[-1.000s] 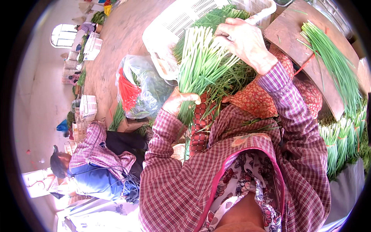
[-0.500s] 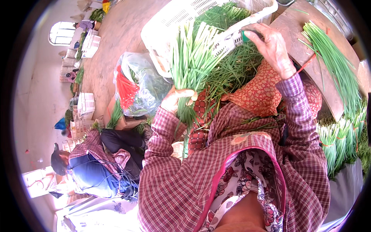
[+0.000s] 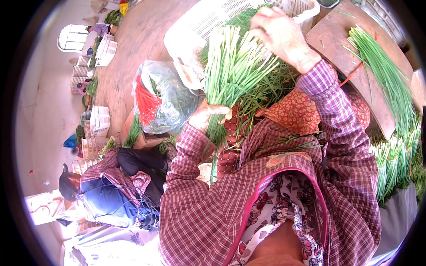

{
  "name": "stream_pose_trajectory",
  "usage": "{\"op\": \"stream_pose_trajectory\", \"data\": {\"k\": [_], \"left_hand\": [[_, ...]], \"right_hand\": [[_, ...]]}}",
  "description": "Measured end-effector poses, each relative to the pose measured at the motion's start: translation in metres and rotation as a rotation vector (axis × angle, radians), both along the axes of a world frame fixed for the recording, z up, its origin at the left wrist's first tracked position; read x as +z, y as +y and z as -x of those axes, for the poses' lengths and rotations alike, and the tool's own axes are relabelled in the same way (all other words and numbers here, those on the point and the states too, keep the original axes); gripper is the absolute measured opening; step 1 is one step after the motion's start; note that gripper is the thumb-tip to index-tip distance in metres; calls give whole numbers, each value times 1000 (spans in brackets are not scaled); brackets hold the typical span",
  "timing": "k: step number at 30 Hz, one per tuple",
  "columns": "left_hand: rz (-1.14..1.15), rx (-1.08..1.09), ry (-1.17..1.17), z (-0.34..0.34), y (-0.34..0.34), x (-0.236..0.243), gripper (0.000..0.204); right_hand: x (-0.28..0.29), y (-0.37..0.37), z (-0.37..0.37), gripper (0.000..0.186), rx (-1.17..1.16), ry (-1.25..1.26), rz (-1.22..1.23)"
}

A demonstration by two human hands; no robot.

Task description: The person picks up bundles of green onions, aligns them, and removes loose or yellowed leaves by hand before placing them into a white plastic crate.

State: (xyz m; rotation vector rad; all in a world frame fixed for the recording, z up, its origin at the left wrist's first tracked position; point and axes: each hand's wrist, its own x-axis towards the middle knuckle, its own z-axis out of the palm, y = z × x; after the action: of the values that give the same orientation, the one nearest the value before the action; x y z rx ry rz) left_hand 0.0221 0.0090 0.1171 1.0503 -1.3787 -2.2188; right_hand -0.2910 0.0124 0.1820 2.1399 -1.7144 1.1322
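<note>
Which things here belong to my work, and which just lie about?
In use:
long green stalks in left hand, right hand near pale ends
white slotted plastic basket, probably

Apparently lying about:
white boxy crate, left
yellow object, upper left

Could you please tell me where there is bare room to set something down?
The board looks mostly bare between the white basket and the green bundle. Brown floor shows bare between that basket and the white crates farther left. Crowded: the middle, with loose greens and a bunch in the left hand.
</note>
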Motion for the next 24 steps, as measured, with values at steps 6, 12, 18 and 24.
{"op": "stream_pose_trajectory", "data": {"k": [6, 12, 18, 24], "left_hand": [[-11, -5, -36, -10, -2, -9, 34], [29, 8, -84, 4, 4, 4, 37], [20, -4, -61, -3, 6, 0, 42], [18, -22, -91, -5, 2, -6, 47]], "right_hand": [[12, 10, 14, 16, -37, -102, 176], [-18, -14, -3, 31, 136, -2, -68], [-8, -11, 20, 24, -84, -133, -158], [17, 12, 13, 26, 116, -116, 209]]}}
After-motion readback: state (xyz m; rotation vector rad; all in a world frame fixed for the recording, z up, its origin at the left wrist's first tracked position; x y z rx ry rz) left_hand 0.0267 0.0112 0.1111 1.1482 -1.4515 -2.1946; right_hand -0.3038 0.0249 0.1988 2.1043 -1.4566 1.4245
